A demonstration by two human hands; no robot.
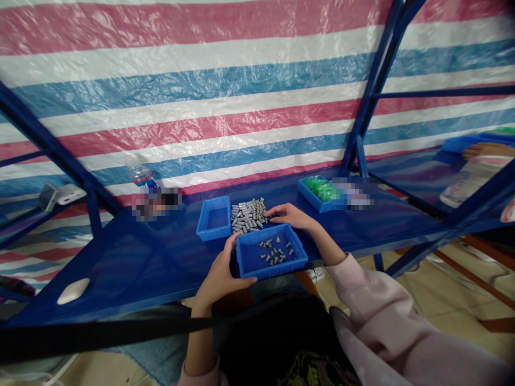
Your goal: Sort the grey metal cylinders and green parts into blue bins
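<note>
My left hand (221, 276) is closed on the left end of a blue plastic bin (251, 262), thumb along its near side. This bin sits tilted toward me at the table's front edge, with several small metal screws (276, 254) scattered inside. Behind it, a heap of silver cylindrical metal pieces (244, 217) lies on the table, and more small screws (260, 208) are at its right side. My right hand (293, 215) reaches over to that right side, its fingers stretched out and slightly bent at the screws. Nothing can be made out between them.
A second blue bin (213, 217) stands left of the heap. Farther right is a blue bin with green packets (317, 187). A plastic bottle (140, 176) stands at the back left, and a white mouse-shaped object (73, 291) lies front left. Blue metal posts (368, 102) frame the table.
</note>
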